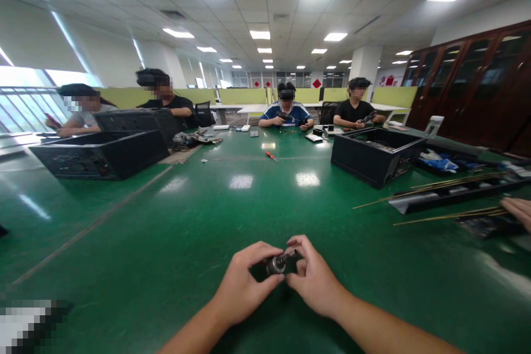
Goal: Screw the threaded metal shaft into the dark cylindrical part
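Observation:
Low in the head view, a small dark cylindrical metal part (277,264) with a ridged, stepped shaft is held just above the green tabletop. The fingers and thumb of my left hand (249,279) close around its wider round body from the left. My right hand (313,279) is curled at the shaft's narrow end, its index finger above and thumb below. The shaft points to the right, toward my right palm. My fingers partly hide both ends of the part, so its exact kind does not show.
A red screwdriver (270,155) lies ahead on the green table (215,215). Black computer cases (99,157) stand left and right (369,160). Thin brass-coloured rods (440,183) lie at right near another person's hand (518,211). Several people sit across the table.

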Tool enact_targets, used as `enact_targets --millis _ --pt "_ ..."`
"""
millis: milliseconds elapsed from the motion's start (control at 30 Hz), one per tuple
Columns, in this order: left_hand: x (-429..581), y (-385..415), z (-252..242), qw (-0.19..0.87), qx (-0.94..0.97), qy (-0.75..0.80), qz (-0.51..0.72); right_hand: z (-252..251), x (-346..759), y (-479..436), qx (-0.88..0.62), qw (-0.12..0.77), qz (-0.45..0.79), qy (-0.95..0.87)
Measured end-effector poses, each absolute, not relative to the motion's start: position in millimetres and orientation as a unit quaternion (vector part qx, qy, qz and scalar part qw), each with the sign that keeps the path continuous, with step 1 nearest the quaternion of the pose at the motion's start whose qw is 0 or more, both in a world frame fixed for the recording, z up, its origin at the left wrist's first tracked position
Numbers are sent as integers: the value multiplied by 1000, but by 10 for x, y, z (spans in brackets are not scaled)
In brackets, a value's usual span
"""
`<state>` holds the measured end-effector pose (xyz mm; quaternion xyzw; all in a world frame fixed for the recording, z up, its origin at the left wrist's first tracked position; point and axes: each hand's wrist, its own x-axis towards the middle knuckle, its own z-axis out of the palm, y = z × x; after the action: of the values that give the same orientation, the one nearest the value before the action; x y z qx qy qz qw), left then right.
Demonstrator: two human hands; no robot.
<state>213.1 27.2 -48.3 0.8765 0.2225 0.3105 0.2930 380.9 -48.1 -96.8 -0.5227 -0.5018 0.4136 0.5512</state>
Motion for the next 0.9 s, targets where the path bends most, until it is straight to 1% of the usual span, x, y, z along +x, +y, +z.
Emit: enact_targets --millis 133,267,433,900 --pt "1958 337 -541 252 904 163 304 -959 3771 -517 -526 521 417 -526" --pt "1923 406 -606 214 897 191 338 -887 3761 -550 -536 502 419 -534" --pt "1974 394 -612 252 884 181 348 -853 3781 -527 -522 502 445 -528" --pt "1994 380 -656 272 871 197 358 -885 3754 -500 -518 531 446 -501"
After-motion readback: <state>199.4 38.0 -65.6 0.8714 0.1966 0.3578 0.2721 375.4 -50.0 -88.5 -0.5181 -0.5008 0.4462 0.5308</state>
